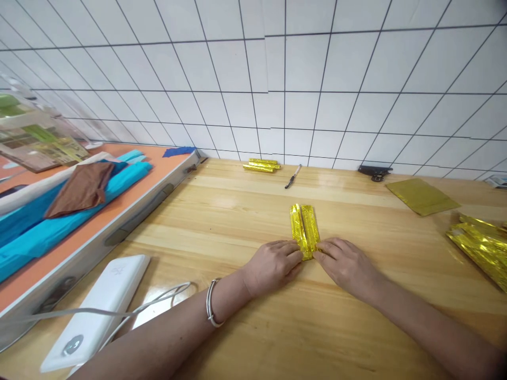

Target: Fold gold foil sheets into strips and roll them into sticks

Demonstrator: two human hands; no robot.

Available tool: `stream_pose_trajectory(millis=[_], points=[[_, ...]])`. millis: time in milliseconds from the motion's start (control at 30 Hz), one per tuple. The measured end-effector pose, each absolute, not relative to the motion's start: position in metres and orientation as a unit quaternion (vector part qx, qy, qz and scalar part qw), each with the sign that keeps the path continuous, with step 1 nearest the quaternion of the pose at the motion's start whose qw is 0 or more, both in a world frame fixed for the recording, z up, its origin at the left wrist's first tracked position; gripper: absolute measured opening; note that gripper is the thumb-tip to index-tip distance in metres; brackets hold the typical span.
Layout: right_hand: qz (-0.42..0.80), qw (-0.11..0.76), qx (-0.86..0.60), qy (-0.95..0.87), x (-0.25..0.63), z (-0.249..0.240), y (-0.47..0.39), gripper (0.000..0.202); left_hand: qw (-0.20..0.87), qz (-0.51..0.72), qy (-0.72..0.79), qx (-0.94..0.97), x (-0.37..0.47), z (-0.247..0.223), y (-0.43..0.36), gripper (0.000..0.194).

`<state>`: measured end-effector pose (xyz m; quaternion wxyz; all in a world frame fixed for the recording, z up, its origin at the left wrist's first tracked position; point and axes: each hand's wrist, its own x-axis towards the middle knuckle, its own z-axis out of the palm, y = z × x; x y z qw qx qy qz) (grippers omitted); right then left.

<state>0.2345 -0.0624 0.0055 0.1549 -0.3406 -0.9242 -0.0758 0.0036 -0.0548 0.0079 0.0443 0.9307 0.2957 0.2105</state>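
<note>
A shiny gold foil paper (311, 224), folded lengthwise into a narrow strip with a seam down its middle, lies on the wooden table. My left hand (273, 264) grips its near left corner, fingers bent and pressed together. On the near right corner, my right hand (344, 264) pinches the foil, its thumb side facing the left hand. Both sets of fingertips partly hide the near end. Behind the foil lie several rolled gold foil sticks (261, 165) and a pen (293, 177) against the tiled wall.
A flat gold sheet (422, 196) and crumpled gold foil (481, 243) lie at right, a black clip (375, 172) near the wall. At left are a white power bank (99, 309) with a cable and an orange-topped case (158, 192) bearing blue rolls and brown paper (81, 190).
</note>
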Motion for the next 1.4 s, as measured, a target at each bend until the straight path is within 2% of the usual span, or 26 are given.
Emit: stream_pose_trajectory(millis=[200, 533, 767, 1100, 1400], points=[[-0.018, 0.165, -0.384, -0.908, 0.231, 0.011, -0.059, 0.019, 0.071, 0.218, 0.339, 0.913, 0.007, 0.005, -0.055, 0.02], [0.113, 0.173, -0.426, -0.881, 0.23, 0.01, -0.04, 0.015, 0.177, 0.276, 0.41, 0.851, 0.015, -0.005, -0.046, 0.014], [0.155, 0.176, -0.381, -0.894, 0.235, 0.006, -0.027, 0.011, 0.166, 0.264, 0.437, 0.844, 0.018, -0.005, -0.039, 0.017], [0.141, 0.199, -0.393, -0.886, 0.232, 0.003, -0.03, 0.01, 0.183, 0.265, 0.417, 0.85, 0.015, -0.006, -0.037, 0.017], [0.157, 0.184, -0.413, -0.878, 0.23, 0.001, -0.029, 0.009, 0.203, 0.262, 0.402, 0.854, 0.012, -0.009, -0.036, 0.011]])
